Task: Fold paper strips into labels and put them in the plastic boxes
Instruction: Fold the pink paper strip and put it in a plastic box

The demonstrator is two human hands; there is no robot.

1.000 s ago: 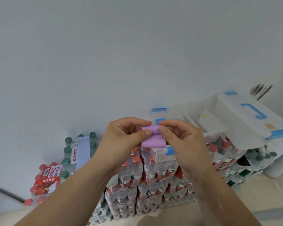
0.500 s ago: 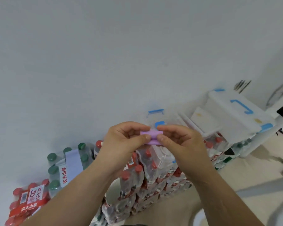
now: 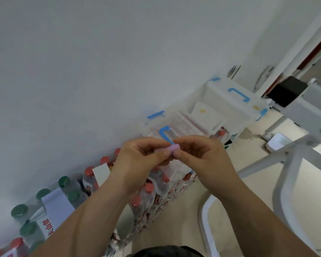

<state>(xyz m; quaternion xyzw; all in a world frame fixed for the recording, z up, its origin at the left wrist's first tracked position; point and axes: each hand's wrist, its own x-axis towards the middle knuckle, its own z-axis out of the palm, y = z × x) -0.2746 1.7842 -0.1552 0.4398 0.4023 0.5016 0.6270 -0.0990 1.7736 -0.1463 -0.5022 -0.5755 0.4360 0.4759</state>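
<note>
My left hand [image 3: 137, 162] and my right hand [image 3: 202, 158] meet in mid-air, both pinching a small purple paper strip [image 3: 171, 148] folded down to a narrow band. Only a sliver of the strip shows between my thumbs and fingers. Just behind my hands sits a clear plastic box [image 3: 167, 125] with blue clips and a blue handle, resting on packs of bottles. A second, larger white plastic box [image 3: 228, 102] with a blue handle stands further right.
Shrink-wrapped packs of water bottles [image 3: 152, 197] with red caps and others with green caps [image 3: 44, 210] are stacked along the white wall. A white metal frame [image 3: 295, 145] and a black box [image 3: 285, 91] stand at the right.
The purple strip has been folded smaller, from a hanging flap to a thin band between my fingers. The view has swung right and tilted, bringing the white frame into sight.
</note>
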